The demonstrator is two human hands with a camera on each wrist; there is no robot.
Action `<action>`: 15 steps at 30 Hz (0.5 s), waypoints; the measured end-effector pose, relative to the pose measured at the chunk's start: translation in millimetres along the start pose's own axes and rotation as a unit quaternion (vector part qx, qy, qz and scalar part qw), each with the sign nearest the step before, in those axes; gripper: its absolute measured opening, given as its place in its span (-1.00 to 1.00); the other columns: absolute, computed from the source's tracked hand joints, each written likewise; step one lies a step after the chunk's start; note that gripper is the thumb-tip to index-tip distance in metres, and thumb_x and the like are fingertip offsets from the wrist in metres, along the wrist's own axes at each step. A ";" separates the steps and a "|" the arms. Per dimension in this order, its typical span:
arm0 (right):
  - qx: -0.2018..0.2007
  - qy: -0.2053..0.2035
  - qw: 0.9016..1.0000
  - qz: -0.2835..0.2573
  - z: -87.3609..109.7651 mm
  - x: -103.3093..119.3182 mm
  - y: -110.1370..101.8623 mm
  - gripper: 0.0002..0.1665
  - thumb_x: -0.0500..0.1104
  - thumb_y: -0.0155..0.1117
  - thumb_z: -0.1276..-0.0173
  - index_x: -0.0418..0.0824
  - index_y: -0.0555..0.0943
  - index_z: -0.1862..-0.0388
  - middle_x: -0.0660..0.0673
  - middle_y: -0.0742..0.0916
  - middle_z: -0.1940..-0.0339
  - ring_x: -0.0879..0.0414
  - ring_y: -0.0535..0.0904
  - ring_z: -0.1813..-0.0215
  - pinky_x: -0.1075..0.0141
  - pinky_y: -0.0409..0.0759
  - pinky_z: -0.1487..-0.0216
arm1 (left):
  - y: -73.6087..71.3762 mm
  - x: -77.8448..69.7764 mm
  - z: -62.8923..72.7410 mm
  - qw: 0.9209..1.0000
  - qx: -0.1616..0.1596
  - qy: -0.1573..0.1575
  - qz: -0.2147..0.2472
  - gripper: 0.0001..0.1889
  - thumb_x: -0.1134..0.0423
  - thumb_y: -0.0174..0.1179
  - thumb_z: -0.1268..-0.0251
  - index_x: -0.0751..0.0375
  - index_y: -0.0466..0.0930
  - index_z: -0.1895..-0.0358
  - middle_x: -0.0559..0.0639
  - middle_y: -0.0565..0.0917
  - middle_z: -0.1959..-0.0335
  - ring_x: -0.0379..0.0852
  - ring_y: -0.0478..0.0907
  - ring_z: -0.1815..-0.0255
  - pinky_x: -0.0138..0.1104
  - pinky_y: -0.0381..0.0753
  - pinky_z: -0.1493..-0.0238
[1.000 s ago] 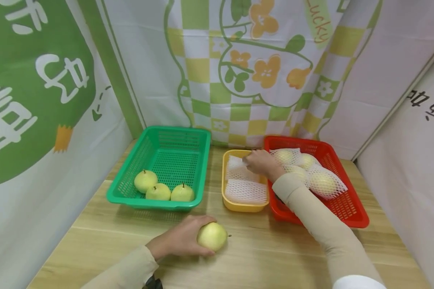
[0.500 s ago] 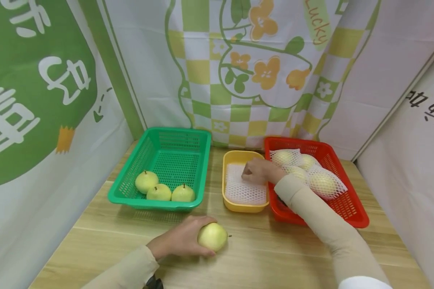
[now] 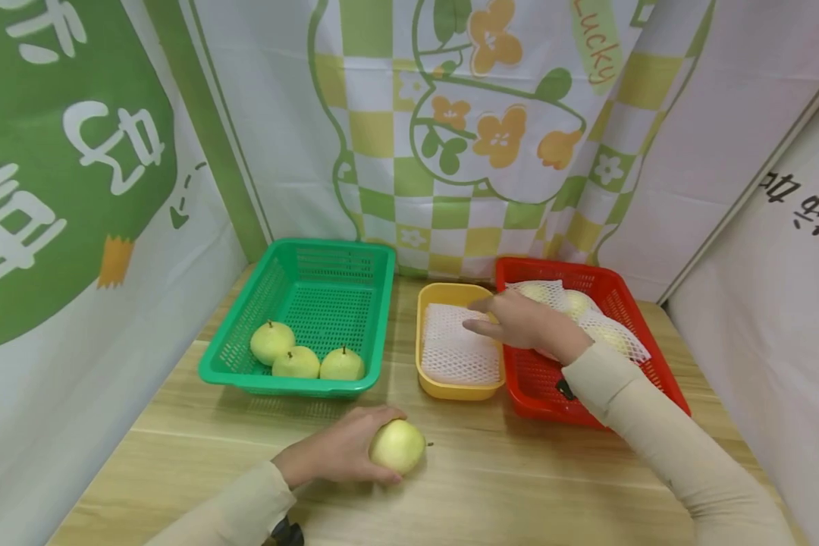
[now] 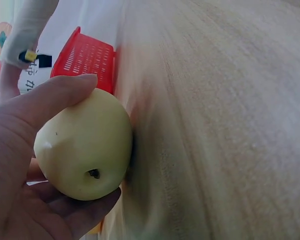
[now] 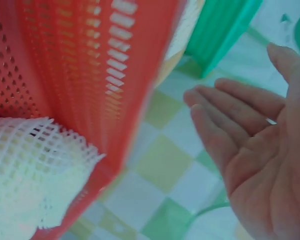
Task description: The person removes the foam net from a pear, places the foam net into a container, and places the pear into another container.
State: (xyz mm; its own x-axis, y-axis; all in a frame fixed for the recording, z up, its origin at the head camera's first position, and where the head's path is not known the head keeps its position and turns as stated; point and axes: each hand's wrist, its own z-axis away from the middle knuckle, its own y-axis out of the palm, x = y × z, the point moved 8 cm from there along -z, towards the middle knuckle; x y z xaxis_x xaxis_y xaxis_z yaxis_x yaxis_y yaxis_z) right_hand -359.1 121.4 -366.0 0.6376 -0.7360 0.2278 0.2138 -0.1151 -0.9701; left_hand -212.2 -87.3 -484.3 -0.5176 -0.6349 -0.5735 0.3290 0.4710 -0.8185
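Observation:
My left hand grips a pale yellow-green pear low over the table, its stem pointing right. In the left wrist view, thumb and fingers curl round the pear, whose blossom end faces the camera. My right hand, fingers extended and holding nothing, hovers over the right rim of a yellow container. White foam net sleeves lie flat inside that container. The right wrist view shows this hand with its palm bare, beside the red basket wall.
A green basket at left holds three bare pears. The red basket at right holds several pears in foam nets, partly hidden by my right arm. A printed curtain hangs behind.
My right hand has uncurled its fingers and drawn slightly right, away from the foam nets. The nets, earlier folded up at the back, now lie flatter. My left hand keeps the pear in place.

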 end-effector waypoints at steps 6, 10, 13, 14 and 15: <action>0.044 0.026 0.999 0.009 38.7 16.8 12.5 -0.09 0.25 0.13 -0.62 -0.31 0.27 -0.66 -0.31 0.44 -0.64 -0.23 0.39 -0.63 -0.14 0.35 -0.63 | -0.8 -3.3 0.1 1.000 0.011 0.008 -0.015 -0.10 -0.13 0.59 -0.03 0.24 0.49 -0.41 0.05 0.68 -0.28 0.02 0.65 -0.22 -0.16 0.72 -0.19; 0.036 0.034 0.998 0.023 61.4 23.2 28.1 0.03 0.32 0.13 -0.59 -0.29 0.12 -0.72 -0.31 0.26 -0.74 -0.28 0.30 -0.67 -0.18 0.34 -0.62 | -1.6 -5.0 -0.6 1.000 0.019 0.011 -0.017 -0.11 -0.12 0.59 -0.03 0.26 0.49 -0.40 0.05 0.67 -0.25 0.01 0.65 -0.18 -0.21 0.72 -0.12; 0.011 0.035 0.999 0.031 76.3 24.4 41.0 0.09 0.35 0.17 -0.55 -0.27 0.08 -0.74 -0.30 0.22 -0.75 -0.27 0.29 -0.68 -0.18 0.37 -0.60 | -1.8 -6.7 -1.5 0.999 0.020 0.019 -0.015 -0.15 -0.10 0.60 -0.02 0.25 0.52 -0.35 0.04 0.68 -0.20 -0.02 0.65 -0.14 -0.26 0.72 -0.07; 0.000 0.032 0.999 0.033 80.4 24.4 45.5 0.10 0.35 0.19 -0.54 -0.28 0.08 -0.74 -0.31 0.22 -0.75 -0.27 0.28 -0.68 -0.17 0.37 -0.60 | -1.9 -7.2 -1.6 0.999 0.021 0.020 -0.014 -0.16 -0.10 0.60 -0.02 0.24 0.52 -0.34 0.03 0.68 -0.19 -0.03 0.65 -0.13 -0.29 0.71 -0.07; -0.014 0.025 0.999 0.038 84.4 24.3 50.1 0.11 0.33 0.21 -0.53 -0.29 0.08 -0.73 -0.32 0.23 -0.75 -0.27 0.27 -0.69 -0.17 0.38 -0.59 | -2.0 -7.6 -1.7 0.999 0.021 0.021 -0.014 -0.17 -0.09 0.60 -0.02 0.23 0.53 -0.33 0.01 0.68 -0.18 -0.04 0.64 -0.13 -0.30 0.71 -0.06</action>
State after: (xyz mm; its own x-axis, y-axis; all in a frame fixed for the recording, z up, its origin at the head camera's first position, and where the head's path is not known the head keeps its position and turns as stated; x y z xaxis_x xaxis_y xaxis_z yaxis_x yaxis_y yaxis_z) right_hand -270.4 154.0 -402.0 0.6132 -0.7757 0.1491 0.1445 -0.0754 -0.9866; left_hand -210.3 -82.3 -478.3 -0.5586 -0.6211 -0.5498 0.3474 0.4267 -0.8350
